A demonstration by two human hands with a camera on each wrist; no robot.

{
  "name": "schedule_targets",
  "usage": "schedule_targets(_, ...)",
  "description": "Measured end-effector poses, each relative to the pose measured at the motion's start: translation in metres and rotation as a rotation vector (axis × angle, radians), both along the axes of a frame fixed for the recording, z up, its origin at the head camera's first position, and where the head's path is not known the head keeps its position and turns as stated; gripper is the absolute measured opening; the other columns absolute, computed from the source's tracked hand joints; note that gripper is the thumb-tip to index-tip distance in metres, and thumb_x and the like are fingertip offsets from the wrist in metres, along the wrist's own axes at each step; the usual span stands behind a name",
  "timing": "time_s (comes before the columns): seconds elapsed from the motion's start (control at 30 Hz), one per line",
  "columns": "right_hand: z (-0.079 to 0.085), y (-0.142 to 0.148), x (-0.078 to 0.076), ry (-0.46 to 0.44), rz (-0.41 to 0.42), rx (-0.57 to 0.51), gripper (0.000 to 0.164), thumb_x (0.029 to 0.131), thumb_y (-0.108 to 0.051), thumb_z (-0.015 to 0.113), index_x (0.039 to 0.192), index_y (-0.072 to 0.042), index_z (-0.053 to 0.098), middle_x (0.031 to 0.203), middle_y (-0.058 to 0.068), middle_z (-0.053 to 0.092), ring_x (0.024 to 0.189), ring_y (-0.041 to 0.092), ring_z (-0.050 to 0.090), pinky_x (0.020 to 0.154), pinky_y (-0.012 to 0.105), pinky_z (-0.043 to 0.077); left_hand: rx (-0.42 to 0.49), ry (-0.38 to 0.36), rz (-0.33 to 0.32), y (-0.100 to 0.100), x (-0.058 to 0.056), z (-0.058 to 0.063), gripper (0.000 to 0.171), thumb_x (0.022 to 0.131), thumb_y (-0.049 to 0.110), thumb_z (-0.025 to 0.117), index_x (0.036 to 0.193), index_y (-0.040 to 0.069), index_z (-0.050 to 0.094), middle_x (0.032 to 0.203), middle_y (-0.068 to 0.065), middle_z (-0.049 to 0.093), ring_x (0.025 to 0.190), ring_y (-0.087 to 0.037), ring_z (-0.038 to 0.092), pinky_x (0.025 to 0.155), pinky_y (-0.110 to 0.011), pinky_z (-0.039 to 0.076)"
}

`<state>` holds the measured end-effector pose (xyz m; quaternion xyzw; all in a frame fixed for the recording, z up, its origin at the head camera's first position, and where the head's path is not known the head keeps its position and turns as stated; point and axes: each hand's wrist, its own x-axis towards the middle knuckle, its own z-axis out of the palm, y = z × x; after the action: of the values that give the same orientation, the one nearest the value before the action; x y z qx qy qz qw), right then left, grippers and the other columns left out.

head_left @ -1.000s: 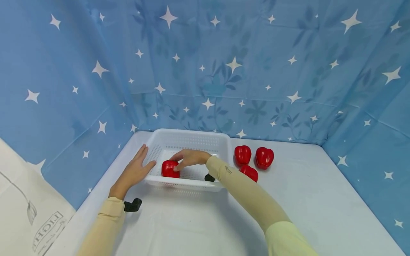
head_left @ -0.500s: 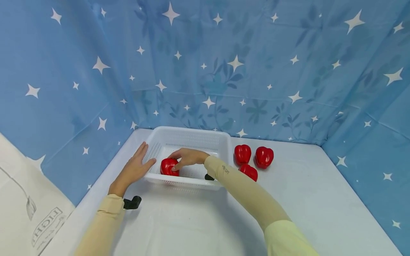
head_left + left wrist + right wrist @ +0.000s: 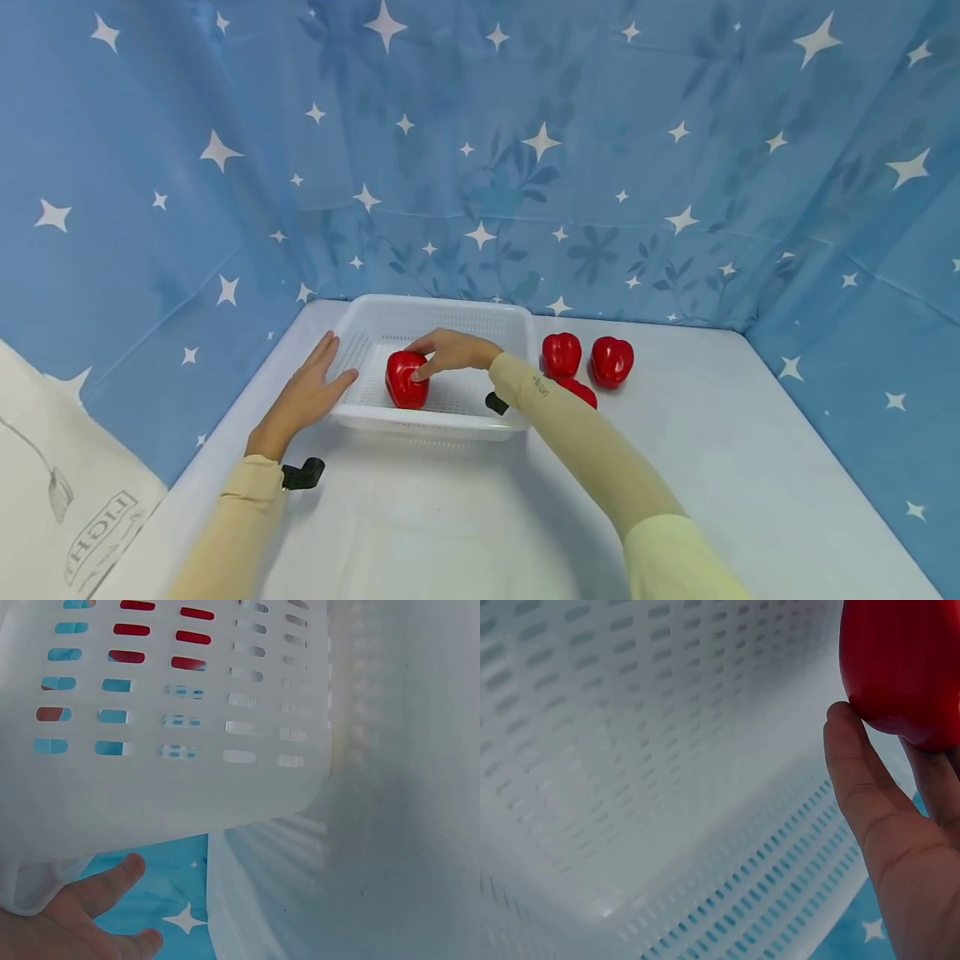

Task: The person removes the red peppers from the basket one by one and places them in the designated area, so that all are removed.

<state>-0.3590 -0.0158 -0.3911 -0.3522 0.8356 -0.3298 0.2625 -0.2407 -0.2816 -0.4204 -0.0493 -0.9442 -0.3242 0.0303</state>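
A red bell pepper [image 3: 406, 383] is inside the white perforated basket [image 3: 435, 429], held in the fingers of my right hand [image 3: 457, 350]. In the right wrist view the fingertips press against the lower end of the pepper [image 3: 904, 671], and the basket's slotted wall [image 3: 757, 877] fills much of the frame. At the basket's left side, my left hand [image 3: 307, 396] has its fingers extended near the rim. The left wrist view has part of that hand [image 3: 82, 915] beside the basket wall [image 3: 172, 799], with red showing through the slots.
Right of the basket lie three more red bell peppers, one at the back left [image 3: 562, 355], one further right [image 3: 612, 362] and one partly behind the right sleeve [image 3: 581, 392]. White cloth [image 3: 420, 517] covers the table. A blue starred curtain [image 3: 480, 167] hangs behind.
My right hand has raised the bell pepper slightly and shifted it to the right within the basket. The left hand stays at the basket's left side. The head view has shifted a little.
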Motion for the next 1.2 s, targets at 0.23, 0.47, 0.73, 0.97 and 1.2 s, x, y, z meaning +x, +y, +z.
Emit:
schedule_targets(0.23, 0.014, 0.026, -0.005, -0.074, -0.05, -0.097, 0.066, 0.093, -0.02, 0.084, 0.152, -0.004, 0.06, 0.136, 0.008, 0.068, 0.126, 0.03, 0.061, 0.105, 0.056, 0.055, -0.002, -0.009, -0.004, 0.0, 0.001, 0.001, 0.083, 0.111, 0.039, 0.052, 0.169, -0.005, 0.011, 0.178, -0.023, 0.0, 0.16, -0.052, 0.007, 0.122, -0.075, 0.013)
schedule_targets(0.47, 0.036, 0.049, -0.001, -0.038, -0.11, -0.112, 0.064, 0.093, -0.021, 0.084, 0.151, -0.007, 0.061, 0.134, 0.006, 0.068, 0.122, 0.026, 0.062, 0.092, 0.038, 0.062, 0.004, 0.008, -0.016, -0.003, 0.001, 0.001, 0.082, 0.112, 0.037, 0.052, 0.168, -0.006, 0.01, 0.177, -0.025, 0.0, 0.159, -0.053, 0.006, 0.122, -0.075, 0.012)
schedule_targets(0.73, 0.049, 0.077, 0.007, 0.003, -0.18, -0.111, 0.068, 0.09, -0.024, 0.086, 0.151, -0.011, 0.061, 0.134, 0.006, 0.068, 0.122, 0.028, 0.063, 0.089, 0.039, 0.063, 0.007, -0.002, -0.032, -0.002, -0.001, -0.001, 0.084, 0.112, 0.039, 0.051, 0.168, -0.006, 0.009, 0.177, -0.024, -0.002, 0.159, -0.053, 0.005, 0.123, -0.074, 0.011)
schedule_targets(0.97, 0.055, 0.102, 0.016, 0.014, -0.233, -0.101, 0.073, 0.089, -0.024, 0.087, 0.154, -0.011, 0.057, 0.14, 0.01, 0.065, 0.124, 0.03, 0.063, 0.091, 0.042, 0.062, 0.011, -0.006, -0.041, -0.001, 0.002, -0.004, 0.082, 0.112, 0.034, 0.053, 0.167, -0.009, 0.01, 0.176, -0.028, 0.001, 0.159, -0.054, 0.006, 0.122, -0.074, 0.013)
schedule_targets(1.2, 0.068, 0.124, 0.023, 0.066, -0.239, -0.108, 0.075, 0.087, -0.027, 0.089, 0.154, -0.013, 0.058, 0.142, 0.01, 0.065, 0.129, 0.032, 0.06, 0.095, 0.047, 0.061, 0.012, -0.009, -0.038, 0.001, 0.001, 0.001, 0.084, 0.112, 0.038, 0.053, 0.168, -0.006, 0.008, 0.177, -0.026, 0.0, 0.159, -0.054, 0.006, 0.122, -0.075, 0.013)
